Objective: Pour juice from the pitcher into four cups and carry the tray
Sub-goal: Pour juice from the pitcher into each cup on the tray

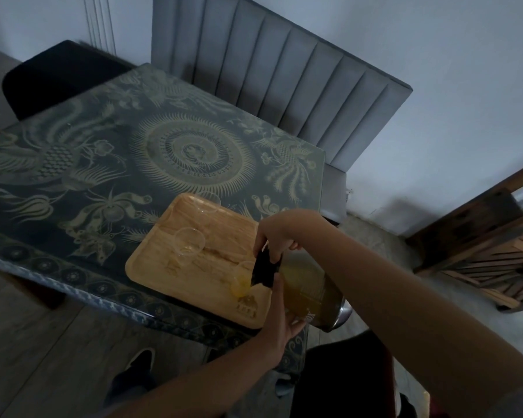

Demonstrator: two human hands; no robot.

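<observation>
A glass pitcher (307, 292) of yellow juice with a black lid is tilted toward the wooden tray (169, 279) at the table's near right corner. My right hand (277, 236) grips the pitcher's top near the lid. My left hand (280, 306) holds the pitcher's side from below. Juice is in a clear cup (241, 282) at the tray's near right, under the spout. Another clear cup (190, 241) stands at the tray's middle, and a third clear cup (207, 202) stands at its far corner; both look empty.
The table (103, 164) has a dark glass top with a pale floral pattern. A grey padded chair (278, 76) stands behind it and a black chair (52, 73) at the far left. Wooden slatted furniture (495, 242) is on the right. My shoe (133, 369) shows below.
</observation>
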